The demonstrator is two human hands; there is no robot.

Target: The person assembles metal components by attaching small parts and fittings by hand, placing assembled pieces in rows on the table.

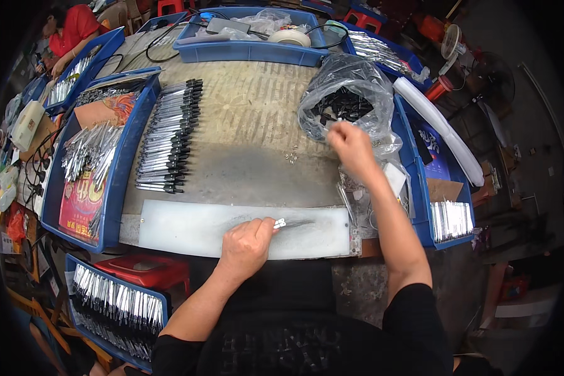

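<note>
My left hand (245, 249) is closed above a pale white board (182, 227) at the near edge of the table. Short white-and-silver ends of what look like pen barrels (280, 223) stick out past its thumb. My right hand (352, 148) is at the near rim of a clear plastic bag (363, 72), its fingers drawn together; what they hold, if anything, is hidden. Inside the bag lies a heap of small black parts (344, 105). Left of the middle, a long row of silver-and-black pens (168, 135) lies side by side on the table (250, 113).
Tiny metal pieces (291, 155) lie scattered mid-table. A blue tray (116, 203) of silver pen parts stands at the left, another blue tray (420, 216) at the right. A blue bin (250, 53) closes off the back. A person in red (75, 31) sits far left.
</note>
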